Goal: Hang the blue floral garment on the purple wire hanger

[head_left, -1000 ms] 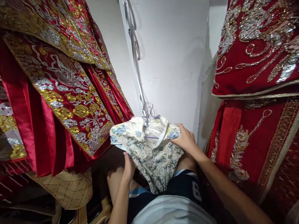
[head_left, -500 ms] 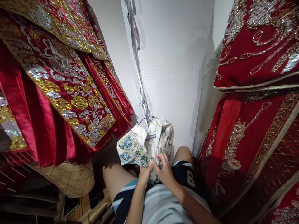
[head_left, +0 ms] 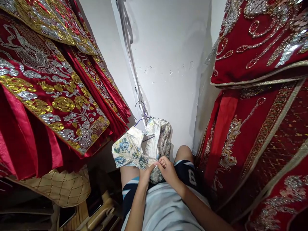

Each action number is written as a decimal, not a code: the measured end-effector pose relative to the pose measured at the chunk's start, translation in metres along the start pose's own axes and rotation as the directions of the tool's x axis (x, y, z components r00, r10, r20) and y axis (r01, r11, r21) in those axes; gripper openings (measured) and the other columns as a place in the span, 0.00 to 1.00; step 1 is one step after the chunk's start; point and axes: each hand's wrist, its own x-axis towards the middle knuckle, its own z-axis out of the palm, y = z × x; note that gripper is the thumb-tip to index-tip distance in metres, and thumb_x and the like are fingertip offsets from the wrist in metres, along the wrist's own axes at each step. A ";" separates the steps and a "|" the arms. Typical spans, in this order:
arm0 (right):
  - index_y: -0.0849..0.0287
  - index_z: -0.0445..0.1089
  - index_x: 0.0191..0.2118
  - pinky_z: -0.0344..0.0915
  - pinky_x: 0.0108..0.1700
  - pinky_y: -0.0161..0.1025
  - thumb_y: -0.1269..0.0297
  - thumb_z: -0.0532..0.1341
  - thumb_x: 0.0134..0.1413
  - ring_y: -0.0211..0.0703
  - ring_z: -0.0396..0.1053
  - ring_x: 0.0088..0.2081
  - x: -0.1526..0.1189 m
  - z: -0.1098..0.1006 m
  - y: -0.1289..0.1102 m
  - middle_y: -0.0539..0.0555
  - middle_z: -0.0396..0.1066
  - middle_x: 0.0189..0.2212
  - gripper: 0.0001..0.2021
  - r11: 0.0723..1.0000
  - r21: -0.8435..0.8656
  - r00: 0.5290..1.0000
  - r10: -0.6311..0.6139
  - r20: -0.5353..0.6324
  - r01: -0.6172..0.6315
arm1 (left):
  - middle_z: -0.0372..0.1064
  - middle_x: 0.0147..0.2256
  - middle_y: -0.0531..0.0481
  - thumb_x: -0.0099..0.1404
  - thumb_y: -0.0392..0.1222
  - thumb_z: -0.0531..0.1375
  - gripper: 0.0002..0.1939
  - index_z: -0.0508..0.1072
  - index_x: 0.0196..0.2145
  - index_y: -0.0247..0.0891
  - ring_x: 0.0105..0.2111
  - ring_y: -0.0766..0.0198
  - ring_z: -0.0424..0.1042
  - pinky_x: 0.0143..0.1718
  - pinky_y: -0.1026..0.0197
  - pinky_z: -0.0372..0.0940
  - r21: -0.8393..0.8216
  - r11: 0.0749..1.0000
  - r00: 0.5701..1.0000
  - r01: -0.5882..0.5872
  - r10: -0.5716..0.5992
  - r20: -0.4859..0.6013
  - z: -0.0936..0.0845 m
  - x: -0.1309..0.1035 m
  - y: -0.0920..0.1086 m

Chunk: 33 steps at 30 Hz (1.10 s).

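Observation:
A white garment with blue and green flowers (head_left: 126,147) hangs on a purple wire hanger (head_left: 139,121) just above my lap. Its front is partly open, and the inside shows between the two edges. My left hand (head_left: 148,171) pinches the front edge on one side. Close against it, my right hand (head_left: 166,167) has its fingers curled and pinches the other front edge. The fingertips of both hands meet at the front opening. Any small fastener between them is too small to make out. The lower part of the garment falls between my knees, partly hidden by my hands.
Red robes with gold and silver embroidery (head_left: 64,102) hang at the left. More red beaded garments (head_left: 255,57) hang at the right. A white wall (head_left: 170,48) with a metal rail (head_left: 130,57) stands ahead. Wooden furniture (head_left: 101,211) is at lower left.
The view has shifted, so the surroundings sit further left. My fingertips have drawn together at the garment's front opening, and the right fingers are more curled than before.

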 end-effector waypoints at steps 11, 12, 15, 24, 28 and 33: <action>0.53 0.56 0.31 0.48 0.26 0.35 0.53 0.55 0.62 0.38 0.53 0.21 -0.003 -0.006 0.002 0.41 0.52 0.17 0.13 1.000 -0.009 0.996 0.025 0.087 -0.024 | 0.76 0.48 0.38 0.47 0.43 0.74 0.29 0.75 0.48 0.35 0.54 0.47 0.72 0.61 0.46 0.61 0.026 0.999 1.000 0.020 -0.020 0.000 0.004 -0.009 0.006; 0.53 0.55 0.30 0.48 0.26 0.36 0.52 0.54 0.62 0.38 0.52 0.21 -0.003 -0.006 0.001 0.42 0.51 0.17 0.14 1.000 -0.009 0.995 0.020 0.093 -0.019 | 0.76 0.48 0.38 0.47 0.43 0.74 0.29 0.74 0.48 0.35 0.55 0.47 0.71 0.61 0.46 0.60 0.023 1.000 1.000 0.019 -0.019 -0.002 0.004 -0.009 0.005; 0.54 0.53 0.28 0.48 0.28 0.36 0.52 0.51 0.65 0.38 0.54 0.22 -0.003 -0.007 -0.001 0.44 0.53 0.19 0.16 0.999 -0.034 0.991 -0.016 0.130 0.020 | 0.75 0.49 0.38 0.47 0.43 0.74 0.31 0.73 0.49 0.35 0.56 0.47 0.71 0.62 0.47 0.60 0.009 1.000 1.000 0.024 -0.024 -0.008 0.002 -0.008 -0.001; 0.53 0.51 0.28 0.44 0.27 0.36 0.51 0.53 0.63 0.38 0.50 0.21 0.001 0.001 -0.002 0.42 0.49 0.17 0.16 0.998 -0.055 0.991 -0.014 0.136 0.022 | 0.72 0.53 0.37 0.45 0.45 0.74 0.36 0.71 0.52 0.36 0.56 0.47 0.70 0.62 0.48 0.60 -0.013 0.999 0.996 -0.043 0.042 -0.073 -0.004 0.003 -0.023; 0.55 0.51 0.25 0.44 0.28 0.37 0.51 0.51 0.64 0.38 0.49 0.22 0.005 -0.002 -0.001 0.44 0.53 0.18 0.19 0.993 -0.098 0.992 -0.055 0.114 0.066 | 0.73 0.52 0.37 0.44 0.44 0.75 0.34 0.74 0.49 0.35 0.54 0.46 0.72 0.61 0.47 0.61 -0.004 1.000 0.999 -0.019 0.018 -0.050 -0.003 0.006 -0.025; 0.56 0.50 0.22 0.43 0.27 0.37 0.52 0.53 0.64 0.36 0.46 0.22 0.003 -0.009 0.002 0.44 0.50 0.16 0.21 0.992 -0.103 0.993 -0.066 0.099 0.076 | 0.73 0.51 0.36 0.44 0.44 0.74 0.34 0.73 0.49 0.35 0.54 0.47 0.72 0.60 0.47 0.61 0.000 1.000 0.999 -0.020 0.020 -0.049 -0.002 0.004 -0.020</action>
